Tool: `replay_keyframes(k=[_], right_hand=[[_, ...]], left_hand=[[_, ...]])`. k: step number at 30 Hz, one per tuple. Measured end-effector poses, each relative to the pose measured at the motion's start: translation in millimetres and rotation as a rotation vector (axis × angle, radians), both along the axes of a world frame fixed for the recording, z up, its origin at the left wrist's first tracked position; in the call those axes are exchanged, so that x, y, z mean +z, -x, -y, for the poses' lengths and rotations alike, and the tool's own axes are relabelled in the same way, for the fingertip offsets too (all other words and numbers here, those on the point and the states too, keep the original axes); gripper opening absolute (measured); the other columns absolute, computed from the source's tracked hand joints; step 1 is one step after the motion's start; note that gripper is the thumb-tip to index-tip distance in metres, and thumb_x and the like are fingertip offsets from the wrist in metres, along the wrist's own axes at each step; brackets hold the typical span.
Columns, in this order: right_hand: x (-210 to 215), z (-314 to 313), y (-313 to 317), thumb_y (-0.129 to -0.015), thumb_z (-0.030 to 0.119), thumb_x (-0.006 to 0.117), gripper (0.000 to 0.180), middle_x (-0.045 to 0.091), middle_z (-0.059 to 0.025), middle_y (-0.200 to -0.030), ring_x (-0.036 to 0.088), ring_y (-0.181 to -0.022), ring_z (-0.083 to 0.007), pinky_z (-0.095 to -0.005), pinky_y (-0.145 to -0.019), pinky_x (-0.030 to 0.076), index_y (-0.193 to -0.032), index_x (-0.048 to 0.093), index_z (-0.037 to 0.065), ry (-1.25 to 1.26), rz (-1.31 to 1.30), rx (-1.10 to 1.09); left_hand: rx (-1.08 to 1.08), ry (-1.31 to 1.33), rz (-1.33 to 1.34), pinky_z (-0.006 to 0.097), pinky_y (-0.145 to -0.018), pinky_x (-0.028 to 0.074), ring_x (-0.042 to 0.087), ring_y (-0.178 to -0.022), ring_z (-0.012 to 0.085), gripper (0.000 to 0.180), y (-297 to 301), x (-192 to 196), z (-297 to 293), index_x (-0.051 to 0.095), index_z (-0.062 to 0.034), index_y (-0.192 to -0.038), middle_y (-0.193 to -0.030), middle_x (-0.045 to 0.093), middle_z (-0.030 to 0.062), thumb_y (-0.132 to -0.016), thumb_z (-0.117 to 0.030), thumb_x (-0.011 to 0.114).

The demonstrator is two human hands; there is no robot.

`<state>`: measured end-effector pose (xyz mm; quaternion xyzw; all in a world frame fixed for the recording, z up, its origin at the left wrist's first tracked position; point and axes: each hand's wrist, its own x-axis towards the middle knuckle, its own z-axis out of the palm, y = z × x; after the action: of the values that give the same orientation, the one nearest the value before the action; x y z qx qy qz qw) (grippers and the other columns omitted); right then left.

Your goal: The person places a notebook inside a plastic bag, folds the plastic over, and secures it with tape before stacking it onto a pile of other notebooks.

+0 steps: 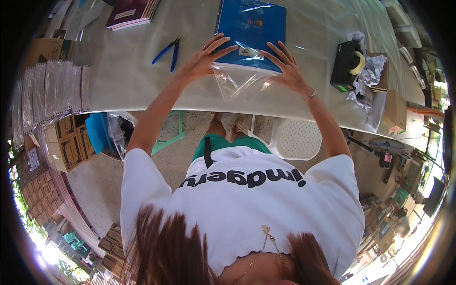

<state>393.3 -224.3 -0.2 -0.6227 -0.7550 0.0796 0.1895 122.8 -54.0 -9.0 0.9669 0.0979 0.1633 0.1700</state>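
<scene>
A blue notebook lies on the table in front of me, inside a clear plastic sleeve whose loose end hangs past the notebook's near edge. My left hand rests at the notebook's near left corner, fingers stretched over the plastic. At the near right corner lies my right hand, its fingers spread on the cover and sleeve. Neither hand is closed round anything. Left of my left hand are blue-handled pliers, lying with their handles apart.
Maroon spiral notebooks are stacked at the far left. A black tape dispenser with a tape roll and crumpled plastic stand on the right. Clear plastic sleeves hang over the table's left end. A white stool is below the table edge.
</scene>
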Motion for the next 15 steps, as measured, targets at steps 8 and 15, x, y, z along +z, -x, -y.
replay_keyframes(k=[8, 15], right_hand=[[-1, 5, 4, -0.053, 0.035, 0.087, 0.096, 0.025, 0.0030, -0.151, 0.020, -0.140, -0.0237, -0.0478, -0.113, 0.023, -0.137, 0.041, 0.038, -0.025, 0.054, -0.038], [16, 21, 16, -0.061, 0.040, 0.082, 0.078, 0.036, -0.0005, -0.143, 0.030, -0.134, -0.0248, -0.0484, -0.109, 0.024, -0.132, 0.049, 0.036, 0.005, 0.066, 0.017]], left_hand=[[0.054, 0.044, -0.047, 0.044, -0.111, 0.031, 0.028, -0.136, 0.0246, 0.093, 16, 13, -3, 0.041, -0.0279, -0.139, -0.145, 0.030, 0.0010, -0.056, -0.038, 0.082], [0.220, 0.076, 0.254, 0.045, -0.107, 0.037, 0.033, -0.132, 0.0270, 0.082, 1, -16, 18, 0.049, -0.0277, -0.133, -0.138, 0.036, 0.0011, -0.059, -0.043, 0.081]])
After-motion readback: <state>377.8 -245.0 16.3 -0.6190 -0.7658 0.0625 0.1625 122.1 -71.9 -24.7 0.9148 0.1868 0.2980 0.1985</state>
